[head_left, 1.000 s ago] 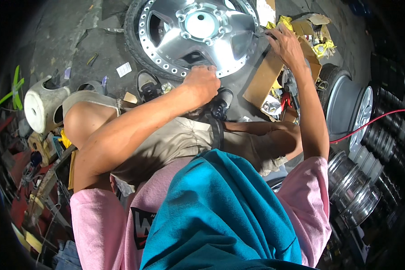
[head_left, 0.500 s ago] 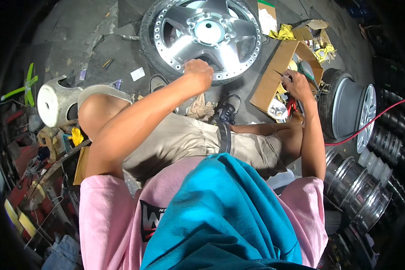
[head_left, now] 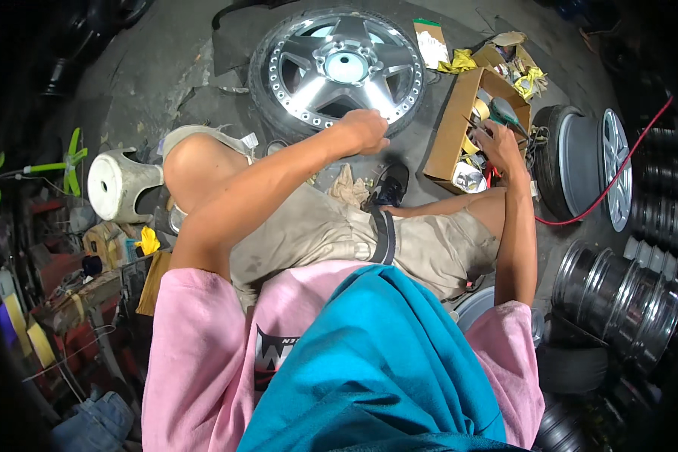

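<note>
A large alloy wheel (head_left: 369, 94) with polished spokes, a tyre and small holes round its rim lies flat on the floor ahead of me. My left hand (head_left: 365, 132) is closed above the near right part of its rim. Whatever its curled fingers hold, if anything, is hidden. Over a cardboard box (head_left: 446, 135) to the right, my right hand (head_left: 499, 147) pinches a thin dark pointed tool (head_left: 470, 121). Rolls of tape (head_left: 481, 111), a green-and-white object (head_left: 505, 113) and something red (head_left: 493, 175) lie in the box.
Another wheel (head_left: 580, 162) stands on edge at the right, a red hose (head_left: 610, 188) crossing in front of it. Shiny rims (head_left: 618, 301) are stacked nearer. A white stool (head_left: 117, 186) lies tipped at the left. Crumpled paper (head_left: 346, 187) lies near my shoe (head_left: 390, 186).
My left hand has moved to the right along the wheel's near rim. My right hand stays over the box with the pointed tool. The whole view has shifted slightly.
</note>
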Motion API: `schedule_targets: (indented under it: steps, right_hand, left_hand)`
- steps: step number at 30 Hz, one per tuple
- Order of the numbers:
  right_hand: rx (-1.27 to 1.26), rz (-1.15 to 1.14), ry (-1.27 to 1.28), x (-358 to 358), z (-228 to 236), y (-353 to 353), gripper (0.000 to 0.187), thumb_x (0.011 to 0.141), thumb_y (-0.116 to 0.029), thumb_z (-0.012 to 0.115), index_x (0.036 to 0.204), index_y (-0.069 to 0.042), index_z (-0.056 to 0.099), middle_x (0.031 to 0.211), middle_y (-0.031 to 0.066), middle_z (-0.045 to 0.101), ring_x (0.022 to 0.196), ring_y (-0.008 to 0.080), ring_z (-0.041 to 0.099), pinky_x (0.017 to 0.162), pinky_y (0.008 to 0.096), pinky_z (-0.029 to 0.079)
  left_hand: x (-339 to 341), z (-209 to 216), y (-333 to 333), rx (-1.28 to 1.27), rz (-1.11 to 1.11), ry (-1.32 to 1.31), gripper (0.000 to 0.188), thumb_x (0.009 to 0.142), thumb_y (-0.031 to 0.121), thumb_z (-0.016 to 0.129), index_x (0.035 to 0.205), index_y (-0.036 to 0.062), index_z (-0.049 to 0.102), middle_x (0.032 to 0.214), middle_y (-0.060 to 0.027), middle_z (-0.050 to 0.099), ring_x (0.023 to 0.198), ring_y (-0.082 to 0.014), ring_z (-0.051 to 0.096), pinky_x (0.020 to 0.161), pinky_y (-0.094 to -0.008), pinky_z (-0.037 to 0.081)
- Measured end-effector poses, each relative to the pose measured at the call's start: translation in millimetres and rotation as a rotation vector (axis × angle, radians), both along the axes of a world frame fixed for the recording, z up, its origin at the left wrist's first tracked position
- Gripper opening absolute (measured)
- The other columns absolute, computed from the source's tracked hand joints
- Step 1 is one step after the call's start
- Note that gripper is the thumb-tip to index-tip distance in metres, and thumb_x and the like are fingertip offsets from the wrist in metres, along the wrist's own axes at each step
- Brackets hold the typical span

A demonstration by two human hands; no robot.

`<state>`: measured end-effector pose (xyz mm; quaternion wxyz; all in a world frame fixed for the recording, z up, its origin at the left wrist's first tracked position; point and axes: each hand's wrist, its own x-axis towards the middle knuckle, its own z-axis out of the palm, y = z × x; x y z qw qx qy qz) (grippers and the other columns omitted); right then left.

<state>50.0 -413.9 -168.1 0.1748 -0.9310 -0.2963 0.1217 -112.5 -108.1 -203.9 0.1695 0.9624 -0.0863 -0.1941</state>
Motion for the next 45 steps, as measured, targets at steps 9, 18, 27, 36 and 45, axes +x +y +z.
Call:
schedule_targets:
  steps: [9, 18, 27, 36, 45]
  right_hand:
    - [0.307, 0.27, -0.221, -16, 84, 47, 0.028, 0.099, -0.023, 0.066, 0.109, 0.002, 0.068, 0.085, 0.0163, 0.068, 0.074, 0.0298, 0.061, 0.074, 0.0389, 0.049]
    - [0.27, 0.132, -0.177, -34, 85, 20, 0.03, 0.098, -0.026, 0.069, 0.105, 0.003, 0.069, 0.084, 0.021, 0.065, 0.074, 0.0285, 0.062, 0.072, 0.0401, 0.049]
    - [0.051, -0.156, 0.096, -25, 49, -4, 0.022, 0.099, -0.02, 0.067, 0.104, 0.002, 0.067, 0.088, 0.0225, 0.066, 0.077, 0.0379, 0.062, 0.074, 0.0426, 0.049]
    - [0.077, -0.075, 0.189, -18, 24, 36, 0.015, 0.097, -0.009, 0.068, 0.108, 0.002, 0.069, 0.093, 0.0182, 0.07, 0.084, 0.0317, 0.069, 0.077, 0.0381, 0.054]
    - [0.146, -0.103, 0.284, -37, -15, 133, 0.02, 0.102, -0.013, 0.063, 0.114, 0.001, 0.068, 0.096, 0.0179, 0.061, 0.083, 0.0303, 0.064, 0.077, 0.0373, 0.051]
  left_hand:
    - [-11, -13, 80, 0.264, 0.331, -0.107, 0.07, 0.101, 0.059, 0.05, 0.134, -0.0014, 0.061, 0.138, -0.026, 0.058, 0.135, -0.0419, 0.051, 0.111, -0.0511, 0.045]
    - [9, -36, 156, 0.485, 0.377, -0.18, 0.086, 0.099, 0.073, 0.041, 0.163, 0.0166, 0.031, 0.167, -0.0231, 0.025, 0.151, -0.045, 0.029, 0.119, -0.0608, 0.031]
    - [19, -47, 201, 0.54, 0.014, -0.286, 0.091, 0.093, 0.082, 0.039, 0.165, 0.0276, 0.026, 0.17, -0.0196, 0.019, 0.152, -0.0445, 0.028, 0.12, -0.0598, 0.03]
    - [44, -55, 244, 0.474, 0.036, -0.483, 0.094, 0.091, 0.077, 0.048, 0.165, 0.0222, 0.027, 0.172, -0.0155, 0.018, 0.154, -0.0419, 0.025, 0.121, -0.0586, 0.031]
    - [20, -35, 217, 0.112, -0.004, -0.421, 0.079, 0.095, 0.064, 0.059, 0.158, 0.0191, 0.043, 0.171, -0.0149, 0.019, 0.154, -0.0399, 0.026, 0.126, -0.0543, 0.026]
